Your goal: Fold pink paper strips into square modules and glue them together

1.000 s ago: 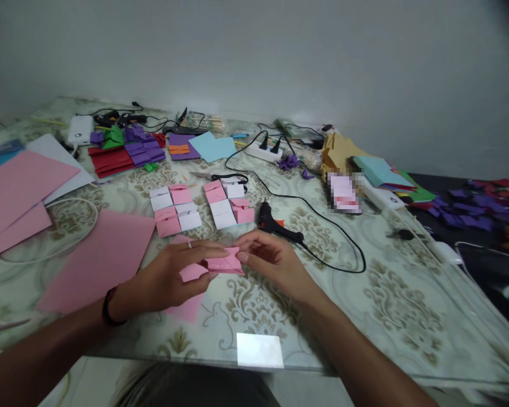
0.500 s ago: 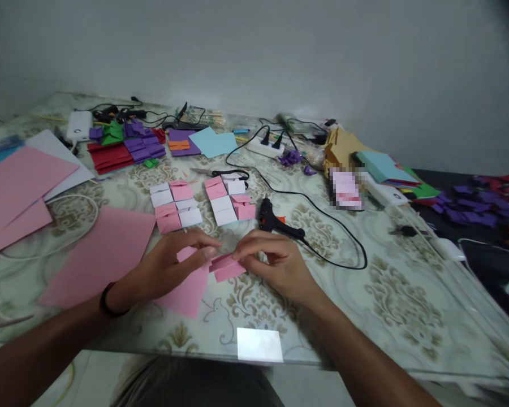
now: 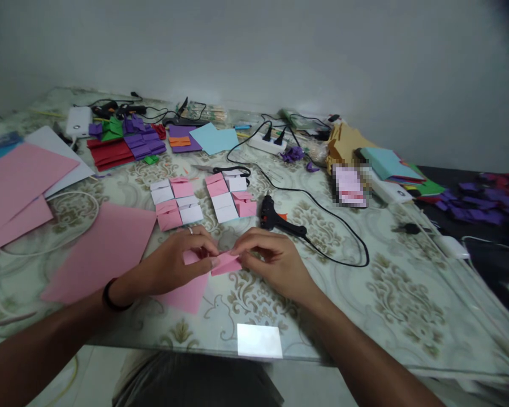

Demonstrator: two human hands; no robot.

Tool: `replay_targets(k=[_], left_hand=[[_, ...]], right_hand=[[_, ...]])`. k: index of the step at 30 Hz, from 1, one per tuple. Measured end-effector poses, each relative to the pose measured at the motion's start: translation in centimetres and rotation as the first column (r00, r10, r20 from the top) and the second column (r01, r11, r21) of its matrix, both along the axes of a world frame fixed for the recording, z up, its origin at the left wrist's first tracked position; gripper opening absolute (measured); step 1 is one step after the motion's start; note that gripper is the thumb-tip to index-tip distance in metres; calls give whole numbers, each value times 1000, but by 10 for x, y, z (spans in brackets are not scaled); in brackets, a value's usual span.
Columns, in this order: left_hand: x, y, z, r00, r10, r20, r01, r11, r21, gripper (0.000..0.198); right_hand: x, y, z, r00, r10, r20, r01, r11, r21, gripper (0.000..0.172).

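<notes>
A small folded piece of pink paper [image 3: 226, 264] is held just above the table between my two hands. My left hand [image 3: 178, 257] pinches its left end between thumb and fingers; a ring and a dark wristband show on that arm. Thumb and fingertips of my right hand [image 3: 275, 257] grip the right end. Under my left hand lies a pink sheet [image 3: 190, 297], partly covered. Just beyond the hands sit two checkered blocks of folded pink and white squares, one on the left [image 3: 176, 203] and one on the right [image 3: 230, 198].
A black glue gun [image 3: 280, 219] lies right of the blocks, its cord looping rightward. Scissors [image 3: 224, 170] lie behind them. Large pink sheets [image 3: 106, 249] spread at left. A white power strip [image 3: 267, 143], red folded papers [image 3: 110, 154] and coloured paper stacks [image 3: 390, 165] stand farther back.
My left thumb and fingers have closed onto the left end of the pink paper, which was free at that end before. The paper now looks more folded over and flatter.
</notes>
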State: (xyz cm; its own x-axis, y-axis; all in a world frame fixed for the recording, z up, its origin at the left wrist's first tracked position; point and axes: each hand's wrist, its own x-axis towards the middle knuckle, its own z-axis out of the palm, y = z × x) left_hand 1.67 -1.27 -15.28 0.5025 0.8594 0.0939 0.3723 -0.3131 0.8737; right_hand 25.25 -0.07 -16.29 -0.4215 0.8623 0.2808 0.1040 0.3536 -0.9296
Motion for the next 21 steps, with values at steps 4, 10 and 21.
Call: replay_targets(k=[4, 10, 21], left_hand=[[0, 1, -1, 999, 11, -38, -12, 1000, -24, 18], [-2, 2, -4, 997, 16, -75, -21, 997, -72, 21], [-2, 1, -4, 996, 10, -90, -16, 998, -64, 23]], right_hand=[[-1, 0, -1, 1000, 0, 3, 0, 1000, -15, 19], [-1, 0, 1, 1000, 13, 28, -13, 1000, 22, 20], [-4, -2, -1, 997, -18, 72, 29, 987, -156, 7]])
